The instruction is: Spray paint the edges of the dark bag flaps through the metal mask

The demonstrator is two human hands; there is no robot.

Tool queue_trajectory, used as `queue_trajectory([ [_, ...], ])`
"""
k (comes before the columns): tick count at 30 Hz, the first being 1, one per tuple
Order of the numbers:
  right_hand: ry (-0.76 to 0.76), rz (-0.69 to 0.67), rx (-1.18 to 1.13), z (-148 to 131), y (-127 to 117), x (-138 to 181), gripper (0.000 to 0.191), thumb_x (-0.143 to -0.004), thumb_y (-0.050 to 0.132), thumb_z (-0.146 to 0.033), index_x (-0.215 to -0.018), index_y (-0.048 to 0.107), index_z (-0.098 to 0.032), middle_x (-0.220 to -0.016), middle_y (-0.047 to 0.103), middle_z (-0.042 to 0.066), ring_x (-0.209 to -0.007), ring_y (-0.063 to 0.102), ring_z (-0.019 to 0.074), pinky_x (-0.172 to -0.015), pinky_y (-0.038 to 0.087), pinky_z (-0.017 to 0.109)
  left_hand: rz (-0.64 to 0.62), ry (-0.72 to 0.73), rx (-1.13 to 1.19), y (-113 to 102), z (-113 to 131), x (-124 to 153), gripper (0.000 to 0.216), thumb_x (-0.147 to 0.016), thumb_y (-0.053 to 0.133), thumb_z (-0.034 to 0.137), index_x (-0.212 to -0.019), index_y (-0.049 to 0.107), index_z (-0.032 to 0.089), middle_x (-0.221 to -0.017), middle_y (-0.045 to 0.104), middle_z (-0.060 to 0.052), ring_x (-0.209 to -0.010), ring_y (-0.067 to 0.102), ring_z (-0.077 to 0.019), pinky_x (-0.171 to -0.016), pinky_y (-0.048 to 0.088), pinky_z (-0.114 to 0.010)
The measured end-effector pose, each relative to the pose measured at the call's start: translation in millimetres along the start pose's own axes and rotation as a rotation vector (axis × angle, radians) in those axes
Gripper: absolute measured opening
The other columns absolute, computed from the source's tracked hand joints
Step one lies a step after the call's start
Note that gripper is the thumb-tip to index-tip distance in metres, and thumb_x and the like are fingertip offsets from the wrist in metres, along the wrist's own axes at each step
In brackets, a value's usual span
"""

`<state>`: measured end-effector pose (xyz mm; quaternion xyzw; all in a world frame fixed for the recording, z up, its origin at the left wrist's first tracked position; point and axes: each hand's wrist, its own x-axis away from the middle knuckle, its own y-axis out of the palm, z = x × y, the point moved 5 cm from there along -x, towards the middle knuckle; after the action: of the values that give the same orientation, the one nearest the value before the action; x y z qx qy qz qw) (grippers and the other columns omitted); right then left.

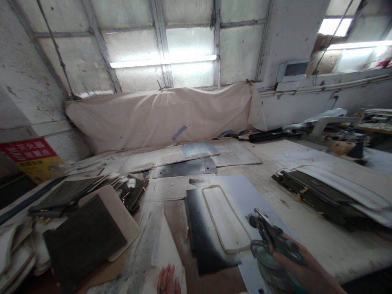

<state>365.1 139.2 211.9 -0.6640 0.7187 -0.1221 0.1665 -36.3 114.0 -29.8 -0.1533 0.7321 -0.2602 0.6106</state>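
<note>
My right hand [292, 251] is wrapped round a spray gun [266, 226], whose nozzle points left over the table. Just left of the nozzle lies a dark panel [200, 241] hazed white by spray. On it rests a long pale frame-shaped piece [211, 208] with rounded corners. A white sheet [239, 190] extends under and beyond them. At the bottom edge my left hand [167, 279] shows stretched fingers resting by a pale pointed sheet [167, 241]; it holds nothing I can see.
Dark and pale cut panels [88, 237] are heaped at the left. Another stack of dark and white pieces [333, 196] lies at the right. A beige cloth [171, 116] hangs along the back below the windows. Flat boards [239, 153] lie before it.
</note>
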Motion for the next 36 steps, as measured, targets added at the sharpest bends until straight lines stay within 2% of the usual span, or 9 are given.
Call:
queue_trajectory([
  [5, 0.009, 0.019, -0.036, -25, 7, 16, 0.021, -0.067, 0.059, -0.036, -0.079, 0.063, -0.019, -0.077, 0.068, 0.005, -0.074, 0.061, 0.0214, -0.069, 0.049, 0.029, 0.037, -0.189, 0.044, -8, 4, -6, 0.03, -0.081, 0.039, 0.029, -0.099, 0.061, 0.019, -0.095, 0.067, -0.008, -0.097, 0.058, -0.0214, -0.075, 0.049, -0.036],
  [8, 0.003, -0.006, -0.036, -39, 13, 24, 0.022, -0.067, 0.058, -0.036, -0.078, 0.063, -0.019, -0.076, 0.068, 0.005, -0.074, 0.061, 0.0214, -0.07, 0.048, 0.029, 0.053, -0.253, 0.095, -10, 8, -7, 0.031, -0.081, 0.038, 0.029, -0.1, 0.061, 0.018, -0.097, 0.067, -0.008, -0.101, 0.055, -0.021, -0.078, 0.048, -0.036],
  [13, -0.017, -0.045, -0.032, -51, 13, 31, 0.025, -0.069, 0.055, -0.038, -0.079, 0.063, -0.017, -0.074, 0.067, 0.004, -0.072, 0.061, 0.0203, -0.07, 0.048, 0.029, -0.022, -0.392, 0.125, -12, 6, -5, 0.036, -0.082, 0.036, 0.035, -0.096, 0.063, 0.017, -0.098, 0.067, -0.009, -0.102, 0.055, -0.0215, -0.082, 0.048, -0.039],
  [17, -0.062, -0.159, -0.019, -45, 9, 32, 0.019, -0.071, 0.055, -0.035, -0.075, 0.062, -0.018, -0.071, 0.066, 0.004, -0.07, 0.06, 0.0201, -0.067, 0.048, 0.03, -0.022, -0.464, 0.143, -16, 7, -6, 0.036, -0.082, 0.036, 0.035, -0.098, 0.062, 0.016, -0.102, 0.065, -0.01, -0.106, 0.053, -0.0229, -0.085, 0.048, -0.041],
  [24, -0.037, 0.054, -0.079, -7, -18, 40, 0.019, -0.071, 0.054, -0.035, -0.078, 0.061, -0.019, -0.074, 0.066, 0.004, -0.072, 0.061, 0.0207, -0.07, 0.047, 0.031, -0.076, -0.58, 0.192, -18, 9, -8, 0.042, -0.082, 0.033, 0.04, -0.101, 0.061, 0.014, -0.106, 0.063, -0.012, -0.109, 0.051, -0.0244, -0.09, 0.046, -0.045],
  [29, 0.042, 0.062, -0.081, 19, -31, 43, 0.031, -0.064, 0.063, -0.038, -0.088, 0.063, -0.018, -0.087, 0.069, 0.008, -0.088, 0.062, 0.0255, -0.081, 0.047, 0.034, -0.078, -0.595, 0.21, -21, 12, -12, 0.042, -0.082, 0.034, 0.041, -0.103, 0.06, 0.015, -0.109, 0.061, -0.012, -0.11, 0.05, -0.0243, -0.091, 0.046, -0.045],
  [33, 0.015, 0.048, -0.083, 11, -26, 47, 0.032, -0.066, 0.06, -0.041, -0.088, 0.063, -0.017, -0.086, 0.069, 0.009, -0.084, 0.062, 0.0251, -0.078, 0.048, 0.033, -0.105, -0.606, 0.236, -29, 17, -18, 0.039, -0.083, 0.035, 0.037, -0.104, 0.058, 0.014, -0.111, 0.059, -0.012, -0.112, 0.048, -0.0233, -0.092, 0.045, -0.044],
  [36, -0.043, -0.085, -0.085, -12, -11, 52, 0.027, -0.065, 0.061, -0.04, -0.08, 0.064, -0.018, -0.079, 0.069, 0.007, -0.076, 0.063, 0.0232, -0.071, 0.05, 0.03, -0.137, -0.615, 0.245, -34, 20, -22, 0.039, -0.083, 0.035, 0.035, -0.107, 0.057, 0.013, -0.114, 0.058, -0.012, -0.114, 0.047, -0.023, -0.094, 0.045, -0.044],
])
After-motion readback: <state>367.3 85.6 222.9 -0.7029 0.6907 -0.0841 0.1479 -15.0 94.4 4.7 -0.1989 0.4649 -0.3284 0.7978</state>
